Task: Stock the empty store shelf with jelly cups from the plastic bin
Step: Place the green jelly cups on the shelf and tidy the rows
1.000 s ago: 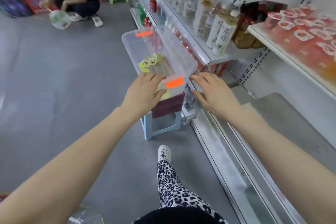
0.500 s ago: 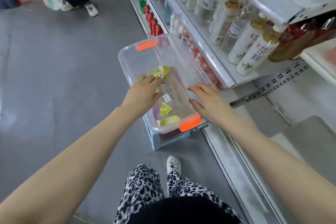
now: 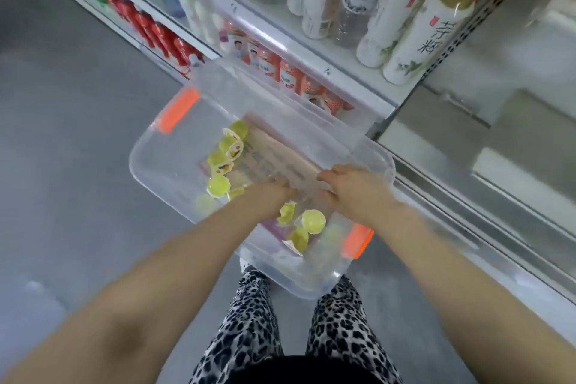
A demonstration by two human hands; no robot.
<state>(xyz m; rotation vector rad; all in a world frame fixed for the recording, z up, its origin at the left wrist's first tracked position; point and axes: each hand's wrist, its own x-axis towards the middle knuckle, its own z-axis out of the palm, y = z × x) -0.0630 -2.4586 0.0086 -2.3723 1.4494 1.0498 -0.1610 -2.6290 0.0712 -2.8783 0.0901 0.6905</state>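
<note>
Grey shop floor [image 3: 62,165], drink bottles [image 3: 420,34] at 1 o'clock. Clear plastic bin [image 3: 156,171] at centre, yellow jelly cups [image 3: 218,185] inside. Reaching into bin: left hand [image 3: 271,196], right hand [image 3: 355,193]; fingers blurred, grip cannot tell.

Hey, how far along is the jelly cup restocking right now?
Mostly done, it seems: the plastic bin holds only a few loose jelly cups. In hand: left hand and right hand reach inside the bin; blur hides any grip. Left: shelving those cups.
</note>
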